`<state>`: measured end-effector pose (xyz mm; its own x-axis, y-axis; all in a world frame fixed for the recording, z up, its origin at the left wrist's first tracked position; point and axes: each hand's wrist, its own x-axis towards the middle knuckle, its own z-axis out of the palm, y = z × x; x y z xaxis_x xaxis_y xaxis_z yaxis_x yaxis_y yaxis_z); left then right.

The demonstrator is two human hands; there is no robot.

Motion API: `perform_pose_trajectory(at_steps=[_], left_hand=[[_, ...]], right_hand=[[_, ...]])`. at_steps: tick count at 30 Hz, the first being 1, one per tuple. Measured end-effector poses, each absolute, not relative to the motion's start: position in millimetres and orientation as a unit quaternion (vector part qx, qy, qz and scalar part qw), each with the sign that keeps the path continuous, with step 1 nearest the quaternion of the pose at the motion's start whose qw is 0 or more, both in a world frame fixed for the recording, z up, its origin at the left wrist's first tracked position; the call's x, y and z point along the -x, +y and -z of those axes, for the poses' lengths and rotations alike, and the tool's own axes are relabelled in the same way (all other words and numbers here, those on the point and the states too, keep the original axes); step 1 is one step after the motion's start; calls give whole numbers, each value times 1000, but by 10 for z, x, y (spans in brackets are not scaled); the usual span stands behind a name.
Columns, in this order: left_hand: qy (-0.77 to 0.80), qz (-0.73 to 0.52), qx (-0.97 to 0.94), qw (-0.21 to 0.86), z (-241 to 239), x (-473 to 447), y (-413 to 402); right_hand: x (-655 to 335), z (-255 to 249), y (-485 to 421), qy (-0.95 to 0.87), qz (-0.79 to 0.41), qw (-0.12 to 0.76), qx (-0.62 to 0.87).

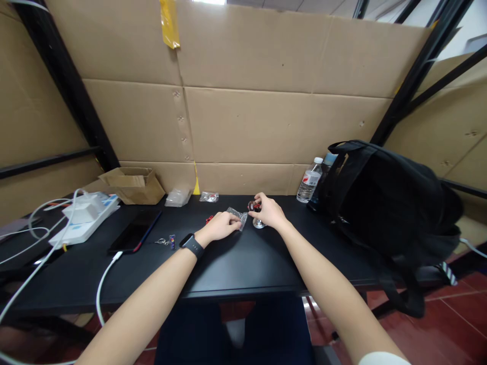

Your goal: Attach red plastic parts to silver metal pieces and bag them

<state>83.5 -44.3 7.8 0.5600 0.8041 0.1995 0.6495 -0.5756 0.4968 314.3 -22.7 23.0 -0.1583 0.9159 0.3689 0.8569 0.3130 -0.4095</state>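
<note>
At the middle of the desk my left hand point(221, 226) has its fingers closed on a small clear plastic bag point(240, 217). To its right, my right hand point(267, 211) pinches a small dark red and black round piece point(253, 206), partly covered by the fingers. Just below that hand a shiny silver round metal part point(259, 223) rests on the desk. A small red item point(209, 219) lies beside my left hand, half hidden behind it.
On the black desk point(243, 268) a phone point(135, 232), keychain point(167, 242) and white power strip point(85, 220) lie left. An open cardboard box point(133, 186) and small plastic packets point(178, 197) sit behind. Water bottle point(309, 181) and black backpack point(391, 203) stand right.
</note>
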Motion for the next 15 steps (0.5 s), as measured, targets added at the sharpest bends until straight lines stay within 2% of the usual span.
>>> perform_pose_trajectory(at_steps=[6, 11, 15], left_hand=[[395, -193, -877, 194, -2, -831, -400], [340, -172, -920, 91, 21, -804, -394], [336, -152, -927, 74, 23, -792, -408]], right_hand=[[-3148, -222, -219, -761, -43, 281, 584], [-3144, -206, -206, -774, -43, 276, 568], [-3118, -207, -206, -802, -72, 305, 508]])
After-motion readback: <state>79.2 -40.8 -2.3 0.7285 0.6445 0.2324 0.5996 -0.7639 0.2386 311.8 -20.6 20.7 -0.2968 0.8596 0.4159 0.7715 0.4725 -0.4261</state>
